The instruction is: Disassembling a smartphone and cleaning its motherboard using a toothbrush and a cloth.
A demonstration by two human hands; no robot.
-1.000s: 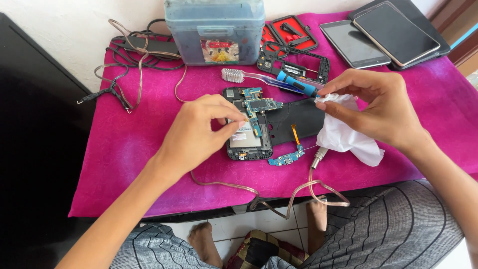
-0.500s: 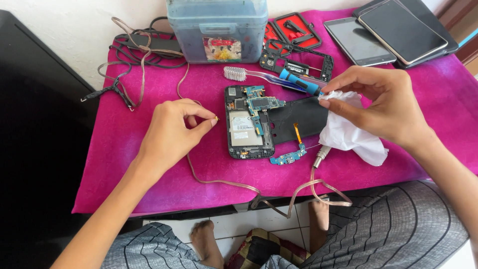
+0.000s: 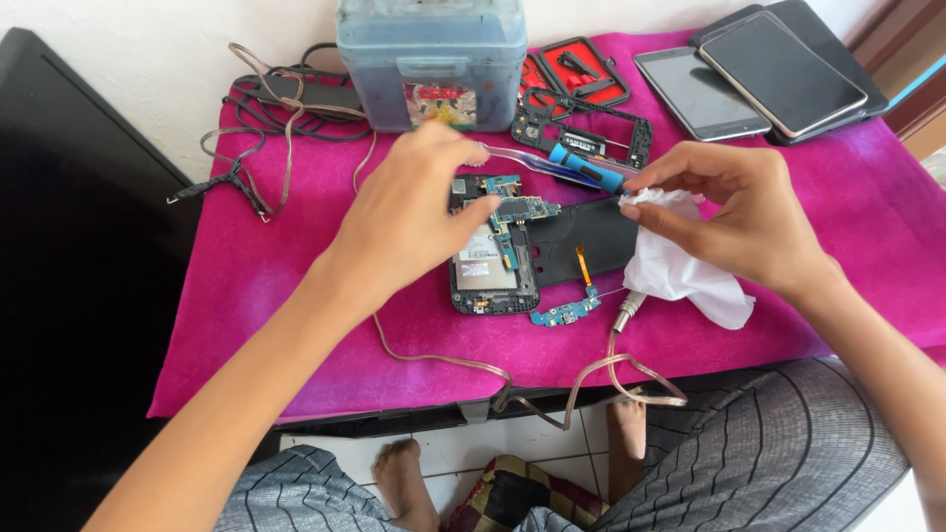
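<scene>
box [image 3: 431, 61] blue, lid shut, contents unclear | right hand [image 3: 734, 212] pinches tissue [image 3: 680, 266]

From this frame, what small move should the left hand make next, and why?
Probably close the left hand on the toothbrush. The hand hovers over the brush's head end, beyond the opened phone, while the right hand pinches a white tissue beside the bare circuit board. That suggests brushing, though the fingers hide any contact.
</scene>
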